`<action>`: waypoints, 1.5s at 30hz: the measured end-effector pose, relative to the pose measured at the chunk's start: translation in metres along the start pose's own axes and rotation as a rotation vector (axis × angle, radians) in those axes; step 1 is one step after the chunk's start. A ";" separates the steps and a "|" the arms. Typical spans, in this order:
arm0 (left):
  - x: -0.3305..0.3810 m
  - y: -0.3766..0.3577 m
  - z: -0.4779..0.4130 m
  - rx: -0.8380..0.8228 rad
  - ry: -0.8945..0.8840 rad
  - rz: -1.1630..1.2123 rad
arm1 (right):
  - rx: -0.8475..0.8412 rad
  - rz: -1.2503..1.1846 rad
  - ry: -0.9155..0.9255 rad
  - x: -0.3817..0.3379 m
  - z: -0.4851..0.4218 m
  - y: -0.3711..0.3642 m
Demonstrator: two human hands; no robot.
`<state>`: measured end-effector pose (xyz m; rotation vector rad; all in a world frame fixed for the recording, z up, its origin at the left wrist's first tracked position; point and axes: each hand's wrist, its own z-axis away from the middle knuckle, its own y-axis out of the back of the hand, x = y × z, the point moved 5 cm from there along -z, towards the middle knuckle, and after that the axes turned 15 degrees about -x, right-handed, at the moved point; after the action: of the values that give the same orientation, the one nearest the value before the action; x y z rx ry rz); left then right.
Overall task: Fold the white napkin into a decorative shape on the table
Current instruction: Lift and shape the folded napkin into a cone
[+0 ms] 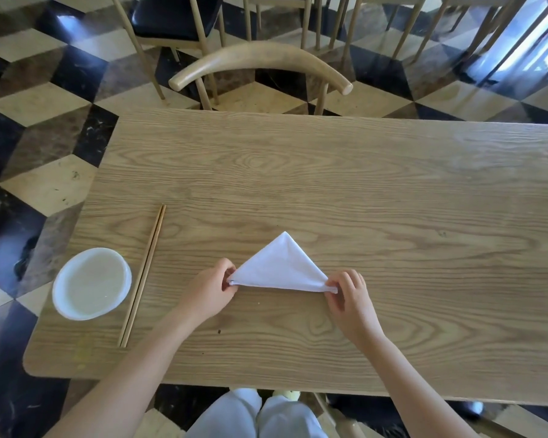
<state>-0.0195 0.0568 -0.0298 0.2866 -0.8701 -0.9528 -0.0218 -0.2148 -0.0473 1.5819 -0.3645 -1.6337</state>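
Observation:
The white napkin [280, 267] lies flat on the wooden table [393, 191], folded into a triangle with its apex pointing away from me and its long edge toward me. My left hand [211, 290] pinches the triangle's left corner between thumb and fingers. At the right corner, my right hand [348, 298] pinches the cloth the same way. Both corners look slightly rolled or bunched under the fingertips.
A white bowl [91, 283] sits near the table's left end, with a pair of wooden chopsticks [143, 275] lying beside it. A wooden chair back [260, 63] stands at the table's far side. More chairs stand behind it on the checkered floor.

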 end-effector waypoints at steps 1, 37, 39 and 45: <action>-0.001 0.003 0.000 -0.044 0.057 -0.075 | 0.010 -0.059 -0.024 -0.003 0.003 0.002; 0.075 -0.004 -0.068 -0.179 -0.160 0.235 | -0.091 0.499 -0.075 -0.004 -0.031 -0.023; 0.084 -0.002 -0.050 -0.238 -0.285 0.241 | -0.133 0.370 0.008 -0.013 -0.036 -0.014; 0.070 0.012 0.021 -0.129 -0.455 0.588 | -0.479 -0.194 0.065 -0.055 -0.063 0.021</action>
<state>-0.0087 0.0110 0.0271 -0.3033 -1.2130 -0.5183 0.0381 -0.1688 -0.0055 1.3266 0.2122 -1.6538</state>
